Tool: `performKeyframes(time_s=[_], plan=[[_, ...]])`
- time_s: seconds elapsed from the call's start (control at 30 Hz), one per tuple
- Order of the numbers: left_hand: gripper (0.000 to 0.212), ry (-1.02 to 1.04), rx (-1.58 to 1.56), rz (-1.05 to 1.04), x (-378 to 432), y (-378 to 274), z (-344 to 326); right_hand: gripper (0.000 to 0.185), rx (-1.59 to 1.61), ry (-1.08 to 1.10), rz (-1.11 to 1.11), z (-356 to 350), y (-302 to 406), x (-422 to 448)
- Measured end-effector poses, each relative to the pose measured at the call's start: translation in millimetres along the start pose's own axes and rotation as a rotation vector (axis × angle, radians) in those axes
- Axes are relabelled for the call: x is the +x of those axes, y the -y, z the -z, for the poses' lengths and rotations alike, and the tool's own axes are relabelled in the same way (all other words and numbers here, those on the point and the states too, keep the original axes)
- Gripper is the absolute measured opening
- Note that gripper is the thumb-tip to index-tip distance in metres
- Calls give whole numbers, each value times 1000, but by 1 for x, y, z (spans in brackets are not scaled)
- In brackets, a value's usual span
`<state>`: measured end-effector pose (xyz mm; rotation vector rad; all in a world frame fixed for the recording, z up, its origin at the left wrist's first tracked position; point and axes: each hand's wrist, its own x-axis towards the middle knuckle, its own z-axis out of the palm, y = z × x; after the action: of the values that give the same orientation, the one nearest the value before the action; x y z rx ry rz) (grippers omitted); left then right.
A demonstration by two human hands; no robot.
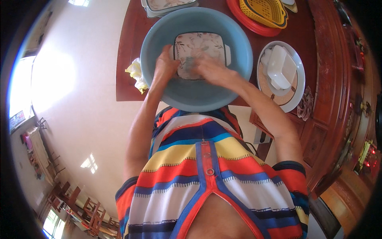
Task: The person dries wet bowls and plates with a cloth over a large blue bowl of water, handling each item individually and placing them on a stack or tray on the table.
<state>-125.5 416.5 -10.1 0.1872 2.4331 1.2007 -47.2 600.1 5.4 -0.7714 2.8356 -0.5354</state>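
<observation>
A large blue plastic basin [195,98] stands at the table's near edge, in front of my striped shirt. Inside it is a rectangular ceramic dish [206,44] with a floral pattern, a dark rim and white side handles. My left hand [167,64] grips the dish at its left side, with the thumb over the rim. Blurred by motion, my right hand [210,67] is over the lower middle of the dish's patterned face. A small grey-green pad [190,63], probably a scouring pad, shows smeared under its fingers.
Beyond the basin, more patterned dishes [170,4] are stacked. A yellow basket [262,13] rests on a red basin [238,13]. On the right, an oval tray [291,106] holds white dishes [282,67], beside a crumpled cloth [305,104]. A white-and-yellow crumpled item [138,76] touches the basin's left side.
</observation>
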Motion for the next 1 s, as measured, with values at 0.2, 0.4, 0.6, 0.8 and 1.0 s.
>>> performKeyframes(time_s=[0.2,0.4,0.6,0.8,1.0], plan=[[66,77,-172,148,-14,-26,7,15,-233,-53,-459,28,8,0],[69,120,-200,130,-8,-22,5,24,-62,-417,-506,-28,-25,41],[68,89,-193,157,-7,-22,5,23,32,-496,55,-45,-18,36],[65,107,-210,216,-3,-12,3,20,132,-188,23,12,27,-9],[64,186,-169,196,-6,-27,7,22,151,-193,54,28,65,-47]])
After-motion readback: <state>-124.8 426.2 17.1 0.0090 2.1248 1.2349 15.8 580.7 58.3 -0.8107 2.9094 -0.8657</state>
